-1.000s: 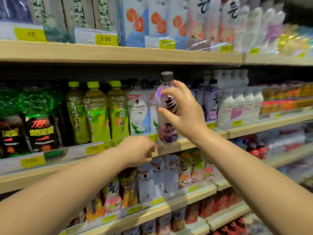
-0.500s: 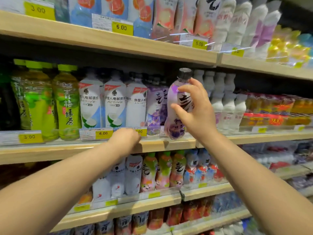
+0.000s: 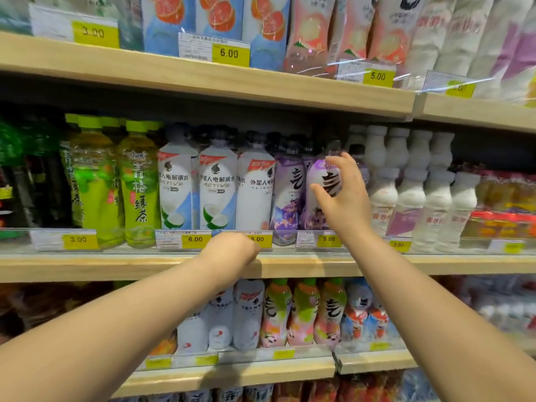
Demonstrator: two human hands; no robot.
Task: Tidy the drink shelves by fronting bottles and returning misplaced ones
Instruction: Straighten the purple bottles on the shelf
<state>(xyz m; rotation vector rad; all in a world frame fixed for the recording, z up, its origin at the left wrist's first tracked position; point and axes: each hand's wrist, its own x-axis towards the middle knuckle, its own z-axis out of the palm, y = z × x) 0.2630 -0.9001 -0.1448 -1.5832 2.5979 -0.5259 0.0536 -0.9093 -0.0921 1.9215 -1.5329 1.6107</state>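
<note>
A purple-labelled bottle (image 3: 317,195) with a dark cap stands upright in the front row of the middle shelf (image 3: 87,266), right beside a matching purple bottle (image 3: 285,195). My right hand (image 3: 343,198) curls around its right side, thumb across the label and fingers near its shoulder. My left hand (image 3: 232,250) is a closed fist holding nothing, resting on the middle shelf's front edge below the white bottles (image 3: 216,187).
Green tea bottles (image 3: 139,184) stand left of the white ones, and white waisted bottles (image 3: 406,181) stand right of my right hand. The upper shelf (image 3: 261,85) holds pouches and bottles close overhead. The lower shelf (image 3: 232,375) holds more bottles. Price tags line the edges.
My right hand has carried the purple bottle from in front of the shelf down and back into the row beside its match. My left fist stays on the shelf edge.
</note>
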